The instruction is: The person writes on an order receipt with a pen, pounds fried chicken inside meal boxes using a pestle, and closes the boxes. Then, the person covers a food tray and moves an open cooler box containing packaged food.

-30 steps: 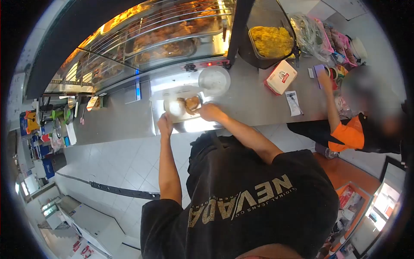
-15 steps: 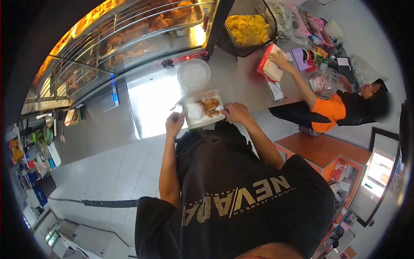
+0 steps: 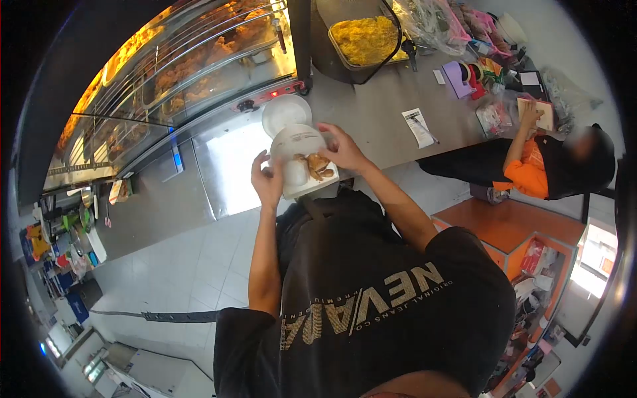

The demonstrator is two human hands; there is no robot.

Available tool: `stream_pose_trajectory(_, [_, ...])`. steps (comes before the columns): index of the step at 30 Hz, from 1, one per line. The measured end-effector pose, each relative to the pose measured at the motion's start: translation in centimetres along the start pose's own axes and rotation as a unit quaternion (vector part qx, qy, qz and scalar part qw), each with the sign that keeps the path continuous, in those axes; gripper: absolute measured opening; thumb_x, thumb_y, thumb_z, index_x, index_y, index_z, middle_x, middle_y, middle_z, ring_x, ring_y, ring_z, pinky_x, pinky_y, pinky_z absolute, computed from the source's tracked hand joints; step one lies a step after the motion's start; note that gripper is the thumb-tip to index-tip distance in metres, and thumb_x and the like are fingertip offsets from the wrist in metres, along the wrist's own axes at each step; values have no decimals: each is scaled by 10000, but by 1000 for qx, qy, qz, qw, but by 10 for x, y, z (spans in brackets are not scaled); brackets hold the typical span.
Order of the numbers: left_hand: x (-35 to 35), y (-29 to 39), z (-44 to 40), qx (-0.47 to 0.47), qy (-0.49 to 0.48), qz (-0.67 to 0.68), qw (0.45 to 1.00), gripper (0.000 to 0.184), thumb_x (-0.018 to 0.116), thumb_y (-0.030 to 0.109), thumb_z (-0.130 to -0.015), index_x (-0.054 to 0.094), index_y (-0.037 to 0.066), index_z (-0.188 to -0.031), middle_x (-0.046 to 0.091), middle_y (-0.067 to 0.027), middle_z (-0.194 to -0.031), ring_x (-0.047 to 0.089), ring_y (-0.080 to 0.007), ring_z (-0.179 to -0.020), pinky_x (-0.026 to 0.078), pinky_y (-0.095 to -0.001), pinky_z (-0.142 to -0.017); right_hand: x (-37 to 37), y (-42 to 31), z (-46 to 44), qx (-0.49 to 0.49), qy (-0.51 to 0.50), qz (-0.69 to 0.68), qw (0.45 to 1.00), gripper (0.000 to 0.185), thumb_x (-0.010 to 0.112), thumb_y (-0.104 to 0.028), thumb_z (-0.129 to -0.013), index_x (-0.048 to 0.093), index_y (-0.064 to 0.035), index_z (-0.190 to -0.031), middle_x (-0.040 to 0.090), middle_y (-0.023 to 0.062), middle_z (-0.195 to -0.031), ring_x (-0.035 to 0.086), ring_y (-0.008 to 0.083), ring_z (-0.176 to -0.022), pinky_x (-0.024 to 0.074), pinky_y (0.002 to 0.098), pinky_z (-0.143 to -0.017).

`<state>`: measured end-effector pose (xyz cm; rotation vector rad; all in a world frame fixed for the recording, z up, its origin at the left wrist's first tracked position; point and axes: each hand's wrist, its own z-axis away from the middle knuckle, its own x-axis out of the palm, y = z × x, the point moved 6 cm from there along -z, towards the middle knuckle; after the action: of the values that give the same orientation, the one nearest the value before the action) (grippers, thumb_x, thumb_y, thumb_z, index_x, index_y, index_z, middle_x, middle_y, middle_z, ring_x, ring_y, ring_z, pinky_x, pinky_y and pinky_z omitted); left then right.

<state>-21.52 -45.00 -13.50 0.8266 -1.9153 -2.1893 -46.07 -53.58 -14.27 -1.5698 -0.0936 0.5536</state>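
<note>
1 open box (image 3: 331, 180), rice (image 3: 295, 174) and chicken (image 3: 318, 166) inside, at worktop (image 3: 149, 205) edge. Left hand (image 3: 269, 178) beside it, fingers apart; right hand (image 3: 337, 147) at lid (image 3: 298, 140), grip unclear. Lid partly hides 1 bowl (image 3: 285, 113); warmer (image 3: 219, 56) beyond.

From here I count one left hand (image 3: 267, 180), one right hand (image 3: 342, 151) and one white box (image 3: 329, 184) with one white lump (image 3: 296, 173) inside. I see one paper slip (image 3: 417, 126), one pen (image 3: 432, 137), two rolls of tape (image 3: 476, 71), one pan (image 3: 361, 65) of yellow food, one pair of scissors (image 3: 107, 221), one red light (image 3: 275, 94) and one other person (image 3: 531, 169).
</note>
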Motion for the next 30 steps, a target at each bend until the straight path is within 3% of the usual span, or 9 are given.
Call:
stream_pose_trajectory(4, [0,-13,-3,25,-166,74,983,503,776,49,-870,603,-38,-1335,676,-98,-1206,647,-114,-794,568,-279,-670,9,28,1,-9,-98,-196,976,603,673,-3,-926,468,-66,-1490,609,133,-1352,685,161,-895,550,340,-640])
stream_pose_trajectory(6, [-7,1,-8,37,-158,-22,986,439,800,72,-857,650,-40,-1254,711,-139,-1111,680,-154,-776,583,-296,-682,5,15,2,33,-110,-175,978,517,684,-62,-947,511,-43,-1434,648,155,-1291,714,222,-973,578,395,-712])
stream_pose_trajectory(9, [-3,16,-22,103,-107,-126,981,315,846,154,-839,691,-43,-1030,703,-166,-855,646,-194,-638,546,-318,-613,8,-13,-7,-93,-61,302,947,423,669,-218,-972,566,-14,-1328,691,190,-1154,704,318,-984,568,455,-801])
stream_pose_trajectory(12, [1,-2,-31,90,-66,-233,966,348,867,210,-826,674,-35,-979,689,-158,-828,619,-199,-605,523,-327,-588,14,-4,-10,-12,-28,387,921,373,636,-329,-976,637,-17,-1179,707,172,-1093,696,372,-914,567,465,-813])
stream_pose_trajectory(15, [0,-4,-26,68,-32,-199,977,335,842,235,-851,693,-32,-986,679,-144,-827,601,-225,-615,530,-325,-600,12,-20,-6,37,1,356,934,363,581,-303,-1003,637,-26,-1232,681,172,-1119,658,341,-1050,542,454,-885])
stream_pose_trajectory(18, [-5,8,-4,43,3,18,999,244,772,204,-908,728,-10,-1016,637,-118,-819,610,-247,-686,545,-335,-656,8,-29,8,-100,96,277,951,346,561,-239,-1004,638,-43,-1278,627,188,-1221,586,326,-1187,507,438,-969])
stream_pose_trajectory(21, [-22,-7,10,48,-14,-13,999,205,695,126,-928,747,21,-1097,639,-136,-990,639,-293,-894,553,-378,-791,2,-5,16,-85,24,252,964,397,579,-168,-968,621,-57,-1347,566,198,-1309,556,345,-1216,477,442,-1028])
stream_pose_trajectory(25, [-36,-36,51,168,-80,-236,954,353,650,8,-880,703,45,-1227,537,-199,-1405,566,-376,-1224,495,-462,-997,-3,0,54,-65,-51,262,962,499,620,-75,-894,604,-75,-1392,562,192,-1332,552,368,-1231,450,462,-1075])
stream_pose_trajectory(30, [-9,-40,78,111,-98,-112,983,411,615,32,-951,549,2,-1356,634,-240,-1274,648,-373,-1159,548,-425,-926,27,30,85,-90,7,198,976,622,629,-24,-850,513,-86,-1458,565,220,-1350,533,430,-1266,433,485,-1097])
